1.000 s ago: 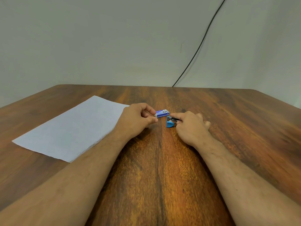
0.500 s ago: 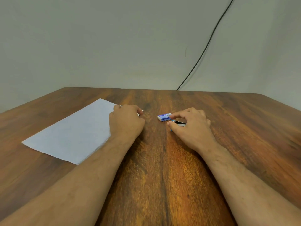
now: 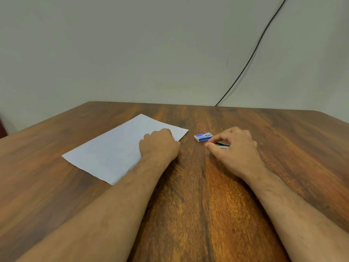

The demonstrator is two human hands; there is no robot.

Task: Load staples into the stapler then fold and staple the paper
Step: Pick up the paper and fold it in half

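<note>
Lying flat on the table [image 3: 207,214] left of centre, the paper [image 3: 113,154] runs its long axis slantwise from the near left corner to the far right one, and the left hand [image 3: 160,146] rests on the sheet's near right part with its knuckles up; its fingers [image 3: 151,136] curl downward onto or near the sheet, and whether they pinch an edge or merely press cannot be told, since the back of the hand hides the tips. The stapler [image 3: 222,145] sits to the right of the paper, well apart from it, mostly covered by the right hand [image 3: 238,148]; only a dark metal sliver shows between thumb and forefinger, which appear to pinch it from either side while the other fingers arch over the top. The staple box [image 3: 203,137], small and blue, lies just beyond the right hand's forefinger, between stapler and paper's far corner. Judging by the layout, loading looks to be over or nearly so and folding comes next: the left hand is plainly the nearer one to the sheet, the sheet's free length stretches away to its left and far side, and the stapler must later travel leftward to meet it. A black cable [image 3: 251,53] runs down the wall [image 3: 132,44] behind.
</note>
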